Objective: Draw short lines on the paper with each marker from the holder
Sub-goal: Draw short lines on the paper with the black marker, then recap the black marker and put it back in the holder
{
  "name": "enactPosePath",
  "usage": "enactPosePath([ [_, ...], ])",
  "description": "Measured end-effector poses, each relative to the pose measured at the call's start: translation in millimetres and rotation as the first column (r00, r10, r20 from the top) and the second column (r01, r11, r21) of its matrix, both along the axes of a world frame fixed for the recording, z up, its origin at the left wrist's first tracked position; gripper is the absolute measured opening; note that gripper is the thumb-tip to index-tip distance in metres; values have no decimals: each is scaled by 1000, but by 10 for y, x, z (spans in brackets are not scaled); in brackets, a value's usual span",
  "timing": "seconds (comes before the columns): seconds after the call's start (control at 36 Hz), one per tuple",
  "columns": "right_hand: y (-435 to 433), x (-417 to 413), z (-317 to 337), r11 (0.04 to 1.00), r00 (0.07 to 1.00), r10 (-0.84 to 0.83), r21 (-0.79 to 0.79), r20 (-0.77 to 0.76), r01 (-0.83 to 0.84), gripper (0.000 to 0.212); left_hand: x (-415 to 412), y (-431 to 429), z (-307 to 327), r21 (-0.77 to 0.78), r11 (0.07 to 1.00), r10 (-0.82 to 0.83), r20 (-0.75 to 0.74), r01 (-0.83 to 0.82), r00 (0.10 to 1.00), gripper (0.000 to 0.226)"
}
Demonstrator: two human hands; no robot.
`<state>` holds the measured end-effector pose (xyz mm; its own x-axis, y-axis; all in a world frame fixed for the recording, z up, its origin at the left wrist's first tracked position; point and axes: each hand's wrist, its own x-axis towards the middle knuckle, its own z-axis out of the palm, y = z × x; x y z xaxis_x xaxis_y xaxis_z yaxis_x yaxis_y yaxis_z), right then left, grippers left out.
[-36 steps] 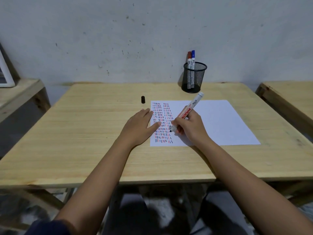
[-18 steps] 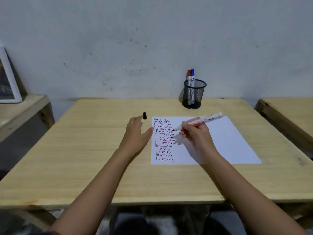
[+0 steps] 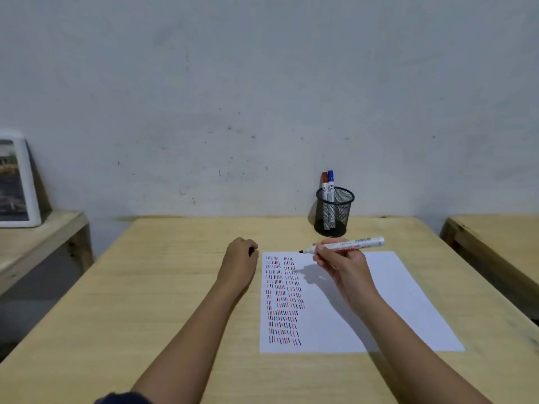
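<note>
A white paper (image 3: 388, 301) lies on the wooden table (image 3: 163, 301), its left part filled with rows of short black, red and blue lines. My right hand (image 3: 341, 263) holds an uncapped black marker (image 3: 350, 244) level above the paper's far edge, tip pointing left. Just left of the paper's far corner, my left hand (image 3: 240, 258) is closed around the small black cap (image 3: 251, 251), which peeks out between the fingers. A black mesh holder (image 3: 335, 212) stands at the table's back with a red marker (image 3: 324, 185) and a blue marker (image 3: 330, 183) in it.
A white framed picture (image 3: 17, 182) leans on the wall atop a low wooden bench at the left. Another wooden table (image 3: 501, 237) stands at the right, with a gap between it and mine.
My right hand lifted the marker off the paper and turned it level. My left hand slid forward off the paper and closed on the black cap. The view tilted upward.
</note>
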<state>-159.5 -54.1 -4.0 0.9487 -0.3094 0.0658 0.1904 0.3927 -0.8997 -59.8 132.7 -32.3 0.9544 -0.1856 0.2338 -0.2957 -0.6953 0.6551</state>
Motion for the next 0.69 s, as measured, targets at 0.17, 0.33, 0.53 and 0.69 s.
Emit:
enactPosePath([
  [0.17, 28, 4, 4, 1000, 1000, 4, 12, 11, -4, 8, -113, -71, 118, -546, 832, -13, -201, -101, 980, 6],
  [0.33, 92, 16, 68, 1000, 995, -9, 20, 94, 7, 11, -324, -138, 292, -941, 310, -449, -268, -133, 853, 12],
  [0.53, 129, -24, 141, 1000, 983, 6, 10, 182, -8, 11, -483, -226, 375, -976, 166, -521, -210, -143, 827, 17],
  [0.69, 118, -73, 163, 1000, 978, 6, 6, 209, -8, 13, -574, -270, 402, -970, 209, -542, -221, -125, 811, 21],
])
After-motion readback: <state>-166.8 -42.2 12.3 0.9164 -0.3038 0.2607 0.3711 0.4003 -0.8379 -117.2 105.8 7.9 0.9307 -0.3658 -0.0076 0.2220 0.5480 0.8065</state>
